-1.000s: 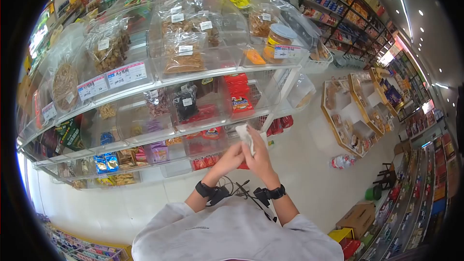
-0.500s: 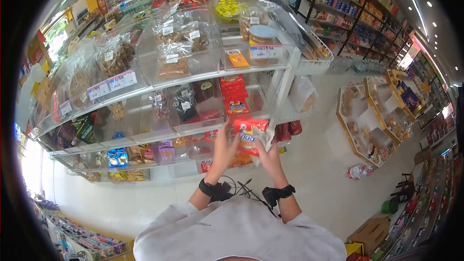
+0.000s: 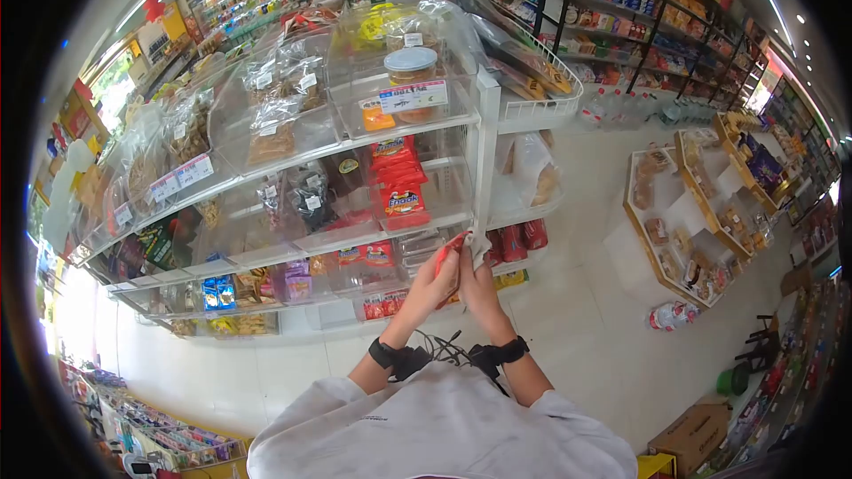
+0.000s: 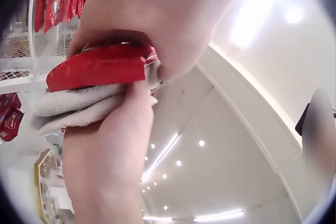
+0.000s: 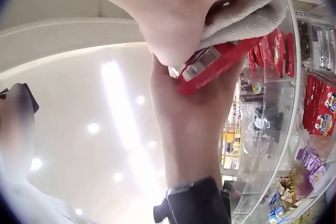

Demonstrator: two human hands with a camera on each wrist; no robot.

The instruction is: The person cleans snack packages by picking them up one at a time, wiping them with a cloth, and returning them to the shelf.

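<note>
The left hand [image 3: 432, 284] grips a red snack packet [image 3: 450, 253], its fingers curled round it in the left wrist view [image 4: 152, 14]. Against the packet's other side the right hand [image 3: 482, 291] holds a folded white cloth [image 3: 477, 246]. In the right wrist view, the cloth [image 5: 247, 19] lies along the red packet [image 5: 220, 66], whose barcode shows below the right hand [image 5: 173, 19]. Both hands are close together in front of the shelf's right end. More red packets [image 3: 403, 200] lie in a clear bin just beyond them.
A tiered white shelf [image 3: 293, 161] with clear bins of bagged snacks spans the left and front. A wire basket [image 3: 555, 106] hangs on its right end. To the right stand wood-edged displays [image 3: 661, 239], a wrapped bottle pack [image 3: 672, 315] on the floor and a cardboard box [image 3: 690, 437].
The red packet, held broad side up half a second ago, is now turned edge-on between the hands. Hands have drawn closer together, and the shelf has shifted left in the head view.
</note>
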